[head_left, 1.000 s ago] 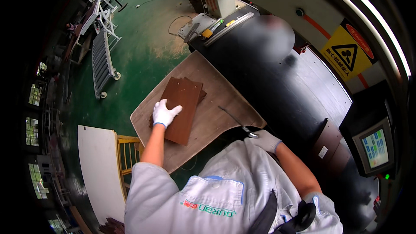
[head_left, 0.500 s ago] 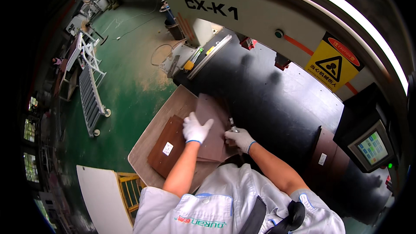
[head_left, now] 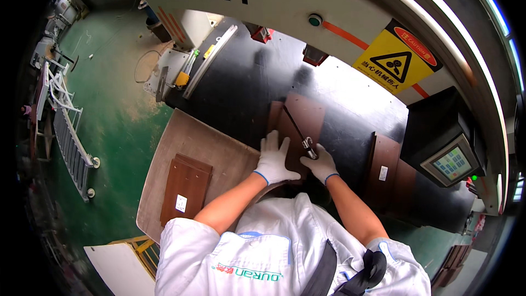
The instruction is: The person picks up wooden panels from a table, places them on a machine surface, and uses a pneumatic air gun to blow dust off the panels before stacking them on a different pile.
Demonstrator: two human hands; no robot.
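Observation:
My left hand (head_left: 274, 160), in a white glove, lies with fingers spread at the near left of the brown panels (head_left: 307, 118) on the black machine table (head_left: 230, 90). Closed around what looks like an air blow gun (head_left: 308, 147) is my gloved right hand (head_left: 320, 163). Its long thin black nozzle slants up and to the left over the panels. To the left, a small stack of brown boards (head_left: 189, 183) with a white label rests on a wood-grain board (head_left: 164, 148).
More labelled brown panels (head_left: 383, 159) lie on the table to the right, beside a control screen (head_left: 452, 164). A white machine beam (head_left: 285, 0) spans the far side. A metal rail (head_left: 211, 60) lies along the table's left end. A roller conveyor (head_left: 71, 140) stands on the green floor.
The panels under my hands have moved right, from the wood-grain board onto the black table. Both hands shifted right with them, and the gun's nozzle now shows. My view has turned right.

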